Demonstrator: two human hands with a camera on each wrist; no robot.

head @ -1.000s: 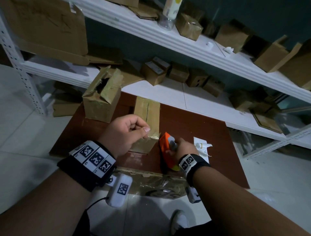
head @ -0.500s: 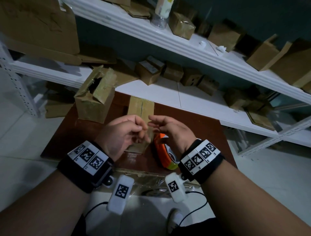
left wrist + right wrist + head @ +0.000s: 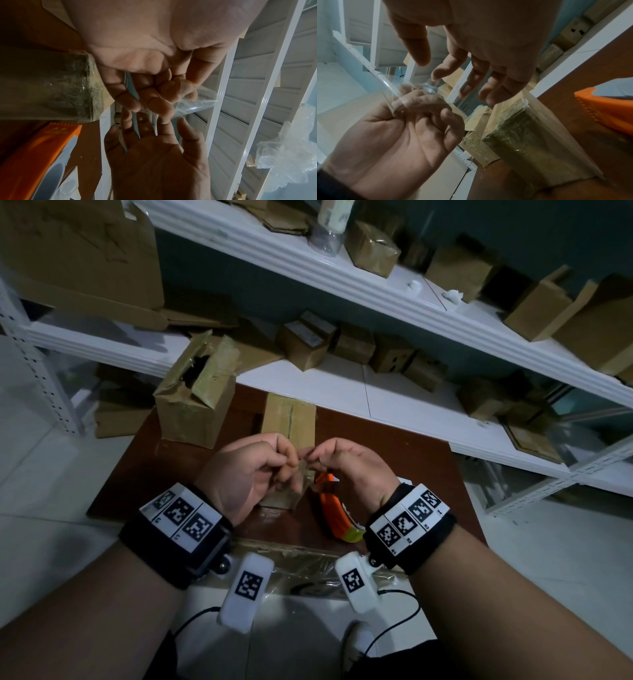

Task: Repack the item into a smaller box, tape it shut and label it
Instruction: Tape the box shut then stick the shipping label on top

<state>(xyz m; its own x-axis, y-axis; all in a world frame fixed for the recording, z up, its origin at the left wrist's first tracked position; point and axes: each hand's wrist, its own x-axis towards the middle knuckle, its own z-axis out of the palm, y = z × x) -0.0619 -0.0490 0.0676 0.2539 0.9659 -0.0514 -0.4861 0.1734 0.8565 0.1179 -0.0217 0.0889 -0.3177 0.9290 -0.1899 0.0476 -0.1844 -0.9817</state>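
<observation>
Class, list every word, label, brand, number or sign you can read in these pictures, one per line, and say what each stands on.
No words or numbers can be read.
Black-and-white square code markers on the wristbands and white wrist camera pods: patterns only, no text.
Raised marking on the orange tape dispenser: too blurred to read.
Pale label on a small brown cardboard box on the shelf: too small to read.
</observation>
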